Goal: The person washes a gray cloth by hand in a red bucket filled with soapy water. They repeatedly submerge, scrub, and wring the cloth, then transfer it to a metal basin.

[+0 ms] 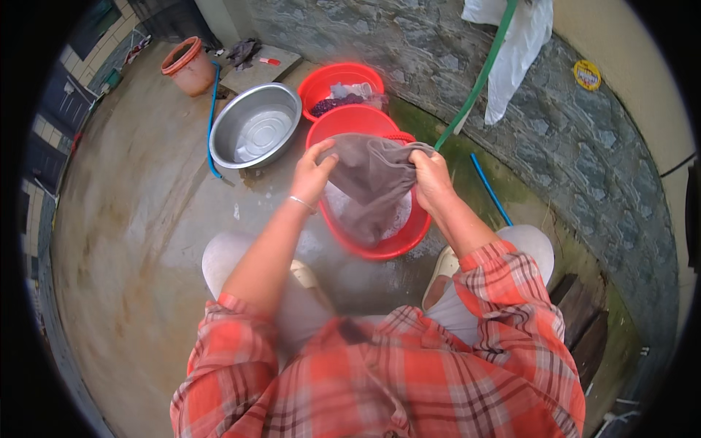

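Note:
A wet grey-brown cloth garment point(369, 175) is stretched between my two hands above a red plastic basin point(378, 253). My left hand point(316, 171) grips its left edge between thumb and fingers. On the other side, my right hand point(432, 174) clasps a bunched part of the same fabric. The lower end of the garment hangs down into the basin, over whitish sudsy water point(402, 214). Part of the water is hidden behind the cloth. A red braided cord or handle point(401, 136) shows at the basin's far right rim.
Behind stands another red basin point(342, 70) with clothes inside. A metal basin point(218, 143) sits to the left, beside a blue pipe point(210, 128) and an orange bucket point(197, 74). A green hose point(482, 82) runs down near the stone wall point(421, 60); a blue rod point(490, 189) lies right.

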A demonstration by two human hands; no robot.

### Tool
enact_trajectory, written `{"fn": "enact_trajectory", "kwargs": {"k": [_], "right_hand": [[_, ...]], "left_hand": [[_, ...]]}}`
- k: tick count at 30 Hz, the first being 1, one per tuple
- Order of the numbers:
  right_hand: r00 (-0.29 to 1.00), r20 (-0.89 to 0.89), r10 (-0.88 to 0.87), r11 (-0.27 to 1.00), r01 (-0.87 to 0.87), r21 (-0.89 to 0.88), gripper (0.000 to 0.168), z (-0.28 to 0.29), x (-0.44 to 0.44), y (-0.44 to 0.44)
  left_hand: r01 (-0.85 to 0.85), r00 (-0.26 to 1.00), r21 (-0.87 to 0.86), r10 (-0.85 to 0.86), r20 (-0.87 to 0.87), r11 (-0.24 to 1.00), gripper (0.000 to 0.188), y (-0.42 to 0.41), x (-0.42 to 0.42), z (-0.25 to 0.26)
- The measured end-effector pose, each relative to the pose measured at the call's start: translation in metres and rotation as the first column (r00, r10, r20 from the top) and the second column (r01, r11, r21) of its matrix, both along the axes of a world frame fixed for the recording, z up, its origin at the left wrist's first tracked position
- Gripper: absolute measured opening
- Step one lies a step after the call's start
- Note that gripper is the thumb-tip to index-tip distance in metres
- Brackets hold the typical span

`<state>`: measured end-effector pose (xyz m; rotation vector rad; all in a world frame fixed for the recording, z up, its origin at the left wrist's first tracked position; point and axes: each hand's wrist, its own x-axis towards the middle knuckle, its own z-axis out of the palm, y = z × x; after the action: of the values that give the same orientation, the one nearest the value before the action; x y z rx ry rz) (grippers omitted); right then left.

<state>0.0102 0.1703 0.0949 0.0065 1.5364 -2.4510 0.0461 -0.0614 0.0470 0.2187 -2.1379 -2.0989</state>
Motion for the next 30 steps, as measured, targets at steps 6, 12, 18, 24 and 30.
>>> {"fn": "enact_trajectory", "kwargs": {"k": [6, 12, 18, 24, 30], "right_hand": [[0.987, 0.039, 0.157, 0.972, -0.148, -0.182, 0.024, 0.016, -0.005, 0.006], [0.954, 0.041, 0.298, 0.942, -0.286, -0.177, 0.025, 0.008, 0.017, -0.011], [0.973, 0.091, 0.214, 0.963, -0.195, -0.188, 0.025, 0.01, 0.015, -0.007], [0.98, 0.043, 0.194, 0.973, -0.187, -0.134, 0.031, 0.008, -0.003, 0.025], [0.75, -0.07, 0.657, 0.697, -0.57, 0.434, 0.048, 0.025, 0.003, 0.056]], "left_hand": [[0.292, 0.954, -0.209, -0.299, -0.002, 0.933, 0.076, 0.028, 0.013, 0.021], [0.454, 0.891, 0.18, -0.448, -0.079, 0.872, 0.065, 0.064, 0.017, 0.017], [0.216, 0.967, 0.234, -0.241, 0.084, 0.948, 0.049, 0.052, 0.02, 0.027], [-0.106, 0.994, 0.034, 0.105, 0.034, 0.994, 0.027, 0.015, 0.004, -0.008], [-0.101, 0.966, 0.246, 0.155, -0.209, 0.964, 0.018, 0.002, 0.031, 0.051]]}}
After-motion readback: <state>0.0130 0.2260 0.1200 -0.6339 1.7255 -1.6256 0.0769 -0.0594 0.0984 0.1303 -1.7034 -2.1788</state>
